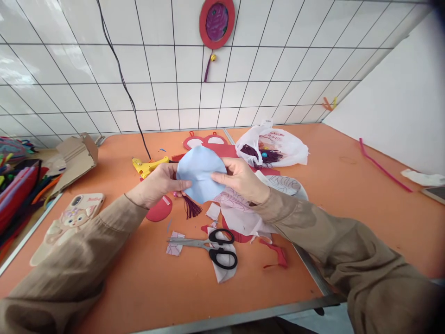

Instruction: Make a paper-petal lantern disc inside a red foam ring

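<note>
Both hands hold a round light-blue piece (200, 171), cloth or paper, up over the table. My left hand (162, 184) pinches its lower left edge, thumb in front. My right hand (243, 178) grips its right side, the thumb lying across the front and the other fingers mostly behind. A dark purple tassel (192, 207) hangs or lies just below the blue piece; I cannot tell what it is fixed to. Below the hands, black-handled scissors (212, 243) lie across white fabric scraps (222, 269). A red disc (159, 208) is partly hidden by my left hand.
Behind the hands lie a yellow glue gun (149, 166), red oval frames (204, 140) and a white plastic bag (278, 144) with purple tassels. Patterned fabric (239, 208) is under my right arm. A phone case (74, 215) and cardboard (78, 155) are left; a red ribbon scrap (278, 254) right.
</note>
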Action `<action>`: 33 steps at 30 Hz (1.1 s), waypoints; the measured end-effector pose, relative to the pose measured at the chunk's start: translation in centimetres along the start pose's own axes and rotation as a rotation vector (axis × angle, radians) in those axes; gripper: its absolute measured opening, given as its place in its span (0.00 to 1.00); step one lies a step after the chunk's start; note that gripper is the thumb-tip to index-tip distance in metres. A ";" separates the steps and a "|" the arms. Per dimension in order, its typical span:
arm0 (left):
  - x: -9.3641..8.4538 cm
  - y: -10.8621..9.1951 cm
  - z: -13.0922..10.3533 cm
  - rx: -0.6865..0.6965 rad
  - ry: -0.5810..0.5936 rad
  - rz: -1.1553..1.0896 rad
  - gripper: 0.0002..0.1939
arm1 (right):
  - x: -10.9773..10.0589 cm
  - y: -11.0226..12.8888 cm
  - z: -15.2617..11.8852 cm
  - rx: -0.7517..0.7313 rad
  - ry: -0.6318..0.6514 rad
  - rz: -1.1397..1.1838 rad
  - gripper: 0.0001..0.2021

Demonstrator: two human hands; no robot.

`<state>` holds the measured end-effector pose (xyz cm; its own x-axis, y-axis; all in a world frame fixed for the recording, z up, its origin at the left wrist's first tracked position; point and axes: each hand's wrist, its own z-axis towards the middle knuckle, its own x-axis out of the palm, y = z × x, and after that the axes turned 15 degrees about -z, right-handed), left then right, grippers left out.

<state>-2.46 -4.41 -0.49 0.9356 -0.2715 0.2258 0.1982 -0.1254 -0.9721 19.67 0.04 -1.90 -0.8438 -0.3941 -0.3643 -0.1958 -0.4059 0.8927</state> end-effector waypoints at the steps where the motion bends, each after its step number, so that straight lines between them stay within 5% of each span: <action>1: -0.1 -0.2 0.0 0.002 0.006 -0.001 0.14 | -0.2 0.1 0.0 -0.007 0.015 0.015 0.12; 9: 0.0 -1.8 -0.4 0.141 -0.040 0.072 0.09 | -0.8 0.4 0.4 -0.001 0.012 0.113 0.10; 20: -0.1 -1.7 -0.5 0.077 -0.059 -0.181 0.06 | -1.2 0.8 0.5 0.077 0.020 0.366 0.10; 29: -0.3 -1.6 -0.4 0.152 -0.074 -0.214 0.03 | -1.7 0.6 0.4 0.066 0.096 0.327 0.05; 33: -0.4 -1.7 -0.2 0.108 -0.087 -0.136 0.04 | -2.0 0.9 0.3 0.067 0.121 0.372 0.11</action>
<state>-3.26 -4.32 1.04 0.9188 -0.1747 0.3538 0.3505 -0.0507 -0.9352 21.04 0.71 -0.26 -0.7993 -0.5998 -0.0375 0.0766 -0.1636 0.9835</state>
